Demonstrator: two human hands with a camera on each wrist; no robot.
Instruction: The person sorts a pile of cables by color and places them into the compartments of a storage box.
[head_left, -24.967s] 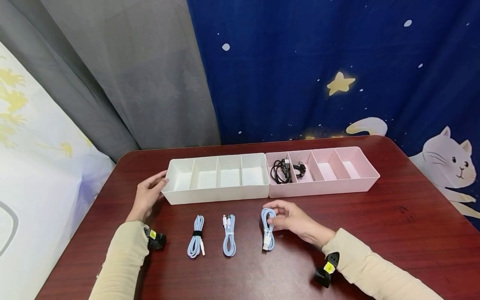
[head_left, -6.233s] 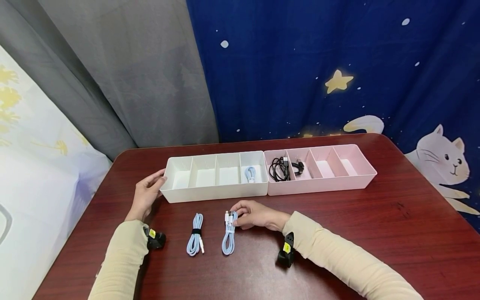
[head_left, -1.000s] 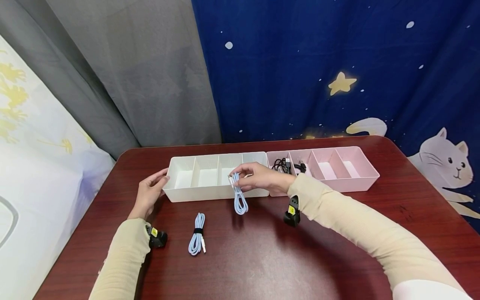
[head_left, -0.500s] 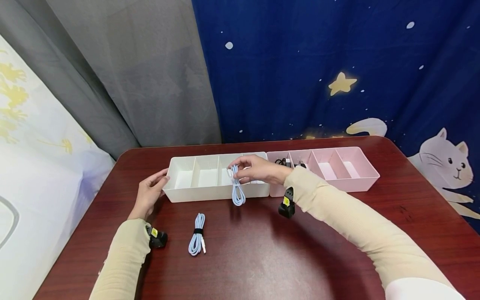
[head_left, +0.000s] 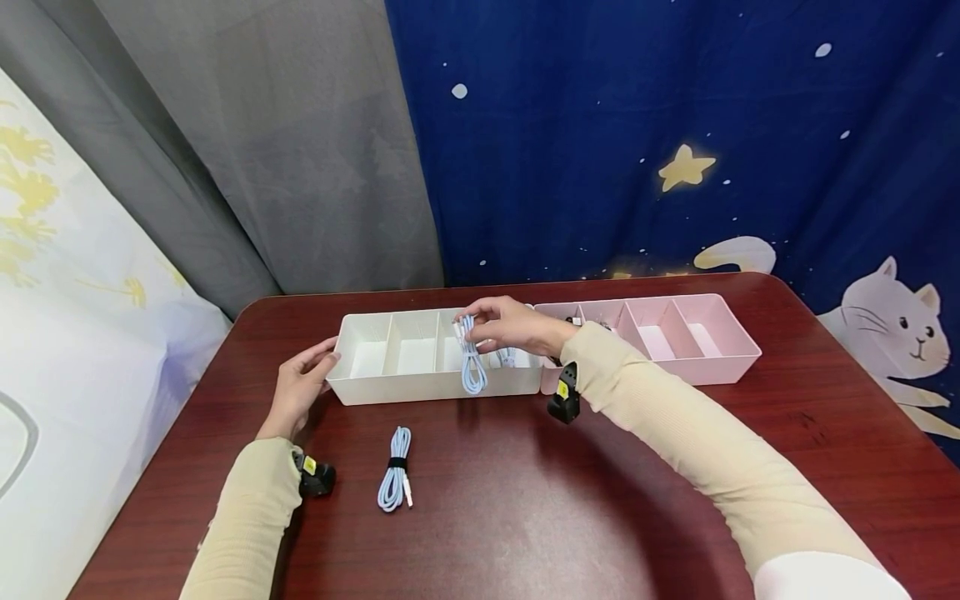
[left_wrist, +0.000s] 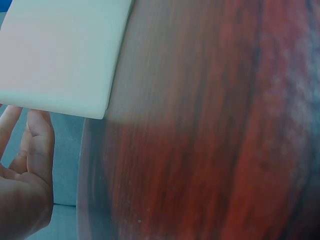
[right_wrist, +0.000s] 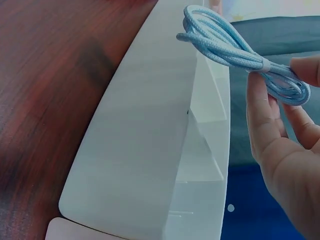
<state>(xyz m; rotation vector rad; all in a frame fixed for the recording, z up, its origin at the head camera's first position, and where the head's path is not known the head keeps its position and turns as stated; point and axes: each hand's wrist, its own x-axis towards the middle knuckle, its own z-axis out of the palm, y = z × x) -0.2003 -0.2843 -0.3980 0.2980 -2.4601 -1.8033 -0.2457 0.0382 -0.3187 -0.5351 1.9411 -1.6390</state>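
Note:
My right hand (head_left: pixel 517 327) pinches a coiled light-blue charging cable (head_left: pixel 473 373) by its plug end. The coil hangs tilted in front of the third compartment of the white divided box (head_left: pixel 408 388). In the right wrist view, thumb and fingers hold the cable (right_wrist: pixel 225 47) above the box rim. Another blue cable (head_left: pixel 506 358) lies in the rightmost white compartment, partly hidden by my hand. My left hand (head_left: pixel 294 390) touches the left end of the white box with fairly straight fingers. A third blue cable (head_left: pixel 394 471) with a black strap lies on the table.
A pink divided box (head_left: pixel 660 372) stands end to end with the white one. Black cables in its left compartments are mostly hidden by my right arm. The brown table (head_left: pixel 480 542) extends in front, with curtains (head_left: pixel 600 150) behind.
Earlier, one blue cable went from the table into the rightmost white compartment. My right hand has since lifted the second one and, over the last second, carried it farther back over the white box.

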